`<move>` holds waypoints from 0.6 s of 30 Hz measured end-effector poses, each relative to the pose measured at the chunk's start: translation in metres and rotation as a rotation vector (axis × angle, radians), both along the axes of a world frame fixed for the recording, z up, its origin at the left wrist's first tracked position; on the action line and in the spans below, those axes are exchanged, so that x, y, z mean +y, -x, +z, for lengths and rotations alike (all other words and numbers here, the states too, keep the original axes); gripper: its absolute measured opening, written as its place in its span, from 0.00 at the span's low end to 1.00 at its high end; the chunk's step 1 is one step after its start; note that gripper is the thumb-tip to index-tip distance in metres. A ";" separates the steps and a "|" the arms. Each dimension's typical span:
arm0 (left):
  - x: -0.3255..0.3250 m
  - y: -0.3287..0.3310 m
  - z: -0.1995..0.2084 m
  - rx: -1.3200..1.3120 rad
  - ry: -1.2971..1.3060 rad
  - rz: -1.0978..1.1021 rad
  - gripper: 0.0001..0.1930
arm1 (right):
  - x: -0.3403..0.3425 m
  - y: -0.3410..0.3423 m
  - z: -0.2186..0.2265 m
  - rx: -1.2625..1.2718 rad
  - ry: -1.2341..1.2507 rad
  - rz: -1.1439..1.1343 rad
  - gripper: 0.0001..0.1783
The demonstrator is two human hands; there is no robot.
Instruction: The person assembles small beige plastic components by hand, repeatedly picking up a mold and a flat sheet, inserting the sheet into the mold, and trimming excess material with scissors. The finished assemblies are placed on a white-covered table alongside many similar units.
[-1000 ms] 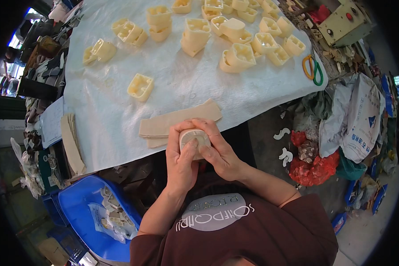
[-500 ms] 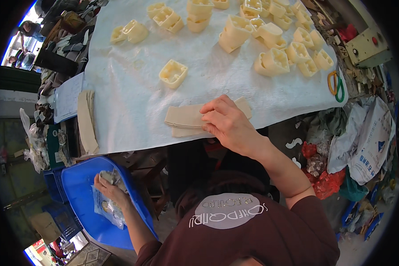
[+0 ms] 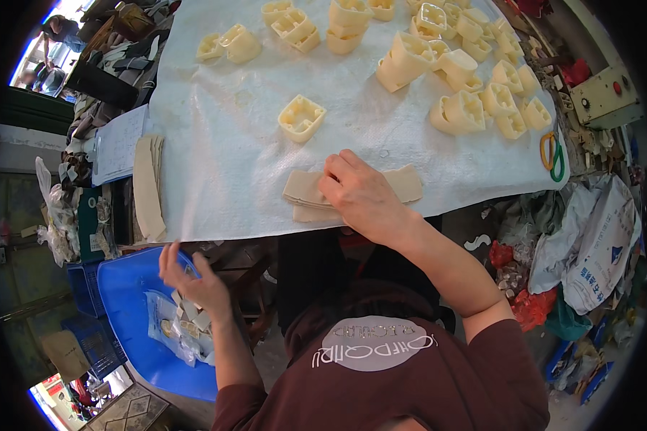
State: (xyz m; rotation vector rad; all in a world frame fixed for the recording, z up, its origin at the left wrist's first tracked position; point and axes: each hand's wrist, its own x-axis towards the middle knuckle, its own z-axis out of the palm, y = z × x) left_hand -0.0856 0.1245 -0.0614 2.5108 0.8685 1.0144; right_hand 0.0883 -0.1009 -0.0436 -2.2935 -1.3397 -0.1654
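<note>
Several flat beige strips (image 3: 308,187) lie stacked on the white-covered table near its front edge; they look like fabric or leather. My right hand (image 3: 366,203) is closed over their middle, thumb and fingers pinched on them. More of the beige material sticks out to the right of this hand. My left hand (image 3: 200,286) is raised over the blue bin (image 3: 129,287), its fingers apart and holding nothing. Below it in the bin, pale flat pieces (image 3: 187,316) lie in and on a clear plastic bag (image 3: 162,345).
Cream-coloured hollow moulded blocks (image 3: 302,119) stand about the table, most toward the far right. Another stack of beige strips (image 3: 148,188) hangs at the left edge beside a paper sheet (image 3: 121,147). Green-and-orange-handled scissors (image 3: 556,158) lie at right. Bags (image 3: 589,230) crowd the right side.
My left hand has lifted from the bin's contents toward the table, letting go of pale pieces. My right hand stays on the strips; those on its right show more. The view has shifted slightly.
</note>
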 end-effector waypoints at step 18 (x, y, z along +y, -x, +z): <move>-0.106 -0.077 -0.015 -0.028 -0.077 -0.598 0.14 | -0.007 -0.008 -0.013 0.231 -0.142 0.007 0.08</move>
